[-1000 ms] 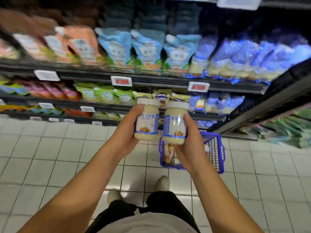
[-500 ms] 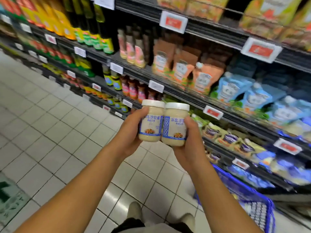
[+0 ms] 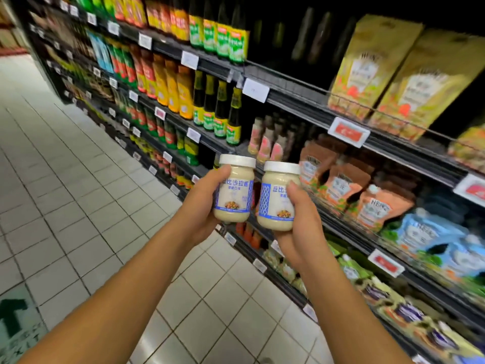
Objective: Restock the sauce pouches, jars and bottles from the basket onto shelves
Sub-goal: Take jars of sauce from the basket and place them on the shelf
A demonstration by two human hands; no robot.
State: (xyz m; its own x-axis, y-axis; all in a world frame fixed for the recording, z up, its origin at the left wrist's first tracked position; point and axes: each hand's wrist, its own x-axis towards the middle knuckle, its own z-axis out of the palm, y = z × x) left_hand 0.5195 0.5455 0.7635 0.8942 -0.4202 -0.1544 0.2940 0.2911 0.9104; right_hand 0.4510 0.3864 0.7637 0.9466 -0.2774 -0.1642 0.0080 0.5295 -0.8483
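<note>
The left hand (image 3: 202, 206) grips one jar (image 3: 234, 189) and the right hand (image 3: 299, 227) grips another jar (image 3: 278, 198), both upright, side by side, just apart, with the shelves (image 3: 301, 101) beyond them.

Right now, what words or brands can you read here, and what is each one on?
"比沙拉酱": left jar, held by the left hand.
"丘比": right jar; the right hand covers the rest.
"HEINZ": orange pouch and, fainter, gold pouch.
Price tags and bottle labels: too blurred to read.
</note>
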